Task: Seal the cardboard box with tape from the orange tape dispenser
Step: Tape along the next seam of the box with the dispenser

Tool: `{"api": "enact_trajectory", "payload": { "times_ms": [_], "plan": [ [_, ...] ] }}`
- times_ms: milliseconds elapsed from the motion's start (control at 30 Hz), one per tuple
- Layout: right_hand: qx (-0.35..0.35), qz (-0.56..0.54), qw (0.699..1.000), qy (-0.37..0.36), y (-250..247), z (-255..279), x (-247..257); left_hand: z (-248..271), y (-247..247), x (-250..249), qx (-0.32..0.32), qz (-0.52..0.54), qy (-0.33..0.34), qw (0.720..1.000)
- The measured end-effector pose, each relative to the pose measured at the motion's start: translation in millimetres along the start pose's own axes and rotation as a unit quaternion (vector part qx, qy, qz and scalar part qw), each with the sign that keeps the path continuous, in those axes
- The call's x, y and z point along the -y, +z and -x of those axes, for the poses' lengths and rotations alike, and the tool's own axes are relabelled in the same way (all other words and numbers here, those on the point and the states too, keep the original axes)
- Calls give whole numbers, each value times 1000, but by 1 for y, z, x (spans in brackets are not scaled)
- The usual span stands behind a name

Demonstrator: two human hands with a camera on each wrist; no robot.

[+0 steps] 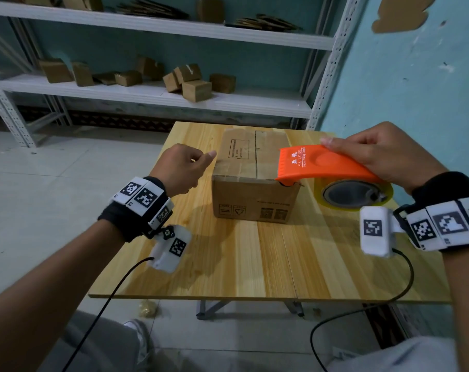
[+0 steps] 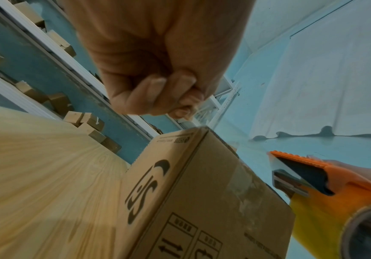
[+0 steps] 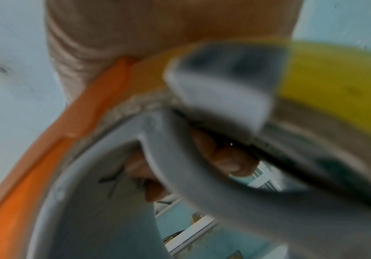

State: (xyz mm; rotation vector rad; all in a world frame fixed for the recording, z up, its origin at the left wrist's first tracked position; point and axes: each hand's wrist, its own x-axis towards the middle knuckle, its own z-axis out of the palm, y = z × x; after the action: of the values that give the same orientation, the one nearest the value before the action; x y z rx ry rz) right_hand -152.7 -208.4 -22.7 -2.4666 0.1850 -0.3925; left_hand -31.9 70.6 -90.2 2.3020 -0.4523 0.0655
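A brown cardboard box [image 1: 255, 181] [image 2: 202, 192] stands on the wooden table [image 1: 255, 259], flaps closed, with a shiny strip of tape across its top near the front edge. My right hand [image 1: 383, 154] [image 3: 136, 26] grips the orange tape dispenser [image 1: 322, 165] [image 2: 335, 177] from above. Its toothed front end sits over the box's near right top corner. The yellowish tape roll [image 1: 319, 193] [image 3: 335, 70] hangs beside the box's right side. My left hand [image 1: 185, 167] [image 2: 158, 70] is curled into a fist at the box's left top edge, one fingertip touching it. I see nothing held in it.
A white metal shelf [image 1: 158, 95] behind the table carries several small cardboard boxes [image 1: 195, 89]. A blue wall [image 1: 416, 76] stands close on the right. Black cables [image 1: 107, 291] hang from both wrists past the table's front edge. Bare wood lies in front of the box.
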Motion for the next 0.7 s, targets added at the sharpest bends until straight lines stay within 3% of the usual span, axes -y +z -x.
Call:
{"api": "enact_trajectory", "payload": {
  "times_ms": [700],
  "plan": [
    [-7, 7, 1000, -9, 0, 0, -1, -1, -1, 0, 3, -6, 0, 1000]
  ]
}}
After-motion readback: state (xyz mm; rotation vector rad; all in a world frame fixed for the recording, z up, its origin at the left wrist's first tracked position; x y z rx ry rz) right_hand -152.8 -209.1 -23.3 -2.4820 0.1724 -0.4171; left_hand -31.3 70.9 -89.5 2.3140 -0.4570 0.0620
